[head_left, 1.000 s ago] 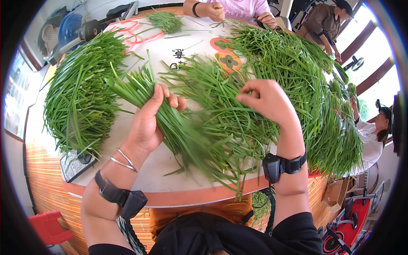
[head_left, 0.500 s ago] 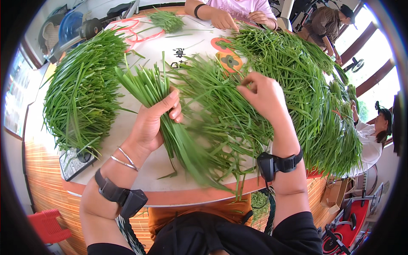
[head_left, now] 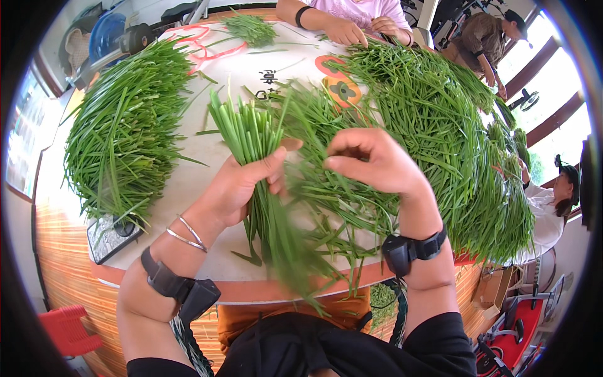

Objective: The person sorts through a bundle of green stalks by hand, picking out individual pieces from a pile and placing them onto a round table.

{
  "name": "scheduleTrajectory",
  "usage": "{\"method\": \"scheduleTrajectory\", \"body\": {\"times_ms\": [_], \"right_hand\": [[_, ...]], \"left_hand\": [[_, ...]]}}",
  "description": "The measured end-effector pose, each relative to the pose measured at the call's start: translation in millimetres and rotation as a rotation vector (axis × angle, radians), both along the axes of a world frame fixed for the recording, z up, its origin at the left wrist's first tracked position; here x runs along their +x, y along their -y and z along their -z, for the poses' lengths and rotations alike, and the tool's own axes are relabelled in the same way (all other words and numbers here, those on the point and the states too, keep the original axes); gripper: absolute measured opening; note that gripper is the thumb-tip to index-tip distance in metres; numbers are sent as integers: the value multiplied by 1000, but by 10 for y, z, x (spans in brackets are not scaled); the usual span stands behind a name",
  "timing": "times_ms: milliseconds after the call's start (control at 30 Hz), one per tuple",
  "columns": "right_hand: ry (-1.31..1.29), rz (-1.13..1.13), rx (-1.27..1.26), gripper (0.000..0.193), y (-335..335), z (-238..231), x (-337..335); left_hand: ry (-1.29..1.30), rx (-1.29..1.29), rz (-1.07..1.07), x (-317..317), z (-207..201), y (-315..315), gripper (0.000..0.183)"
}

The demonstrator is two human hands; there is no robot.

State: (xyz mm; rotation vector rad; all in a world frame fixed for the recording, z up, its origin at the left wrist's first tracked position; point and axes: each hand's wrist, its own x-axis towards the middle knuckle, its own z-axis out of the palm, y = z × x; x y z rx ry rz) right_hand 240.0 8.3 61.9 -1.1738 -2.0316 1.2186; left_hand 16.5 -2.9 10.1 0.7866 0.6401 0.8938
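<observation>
My left hand (head_left: 245, 179) is closed round a bunch of long green garlic chives (head_left: 247, 129). The pale stalk ends point up and away, and the blurred leaf tips hang toward the table's front edge. My right hand (head_left: 383, 163) hovers to the right of the bunch, over a loose heap of chives (head_left: 352, 198). Its fingers are curled in toward the thumb; whatever may be between them is hidden. On the left lies a neat, thick stack of chives (head_left: 122, 135), and a larger pile (head_left: 433, 132) spreads along the right.
The white table (head_left: 207, 251) has an orange rim. A phone-like flat object (head_left: 112, 237) lies at its left front edge. A small chive bundle (head_left: 249, 30) sits at the far side near red ties (head_left: 217, 55). Across the table, another person's hands (head_left: 345, 30) touch the right pile.
My left hand has shifted right with the bunch, which now stands more upright. My right hand has moved left and slightly nearer, away from the right part of the heap.
</observation>
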Motion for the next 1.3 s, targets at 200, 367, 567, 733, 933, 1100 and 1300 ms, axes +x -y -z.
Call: {"method": "scheduleTrajectory", "body": {"times_ms": [200,367,567,733,933,1100,1300], "right_hand": [[-10,-100,-82,15,1,143,-176],[133,-225,-160,17,-31,1,2],[231,-216,-274,19,-79,-111,455],[532,472,398,23,-284,178,428],[633,360,371,26,-350,282,400],[235,390,517,18,-350,201,488],[-26,732,545,17,-360,143,539]], "left_hand": [[-115,44,0,13,-5,18,21],[164,25,-202,7,-5,-51,20],[308,49,-197,-55,28,-117,20],[346,44,-206,-102,56,-158,21],[317,42,-196,-88,36,-139,22],[259,48,-194,-77,18,-121,26],[244,50,-175,-58,19,-112,24]]}}
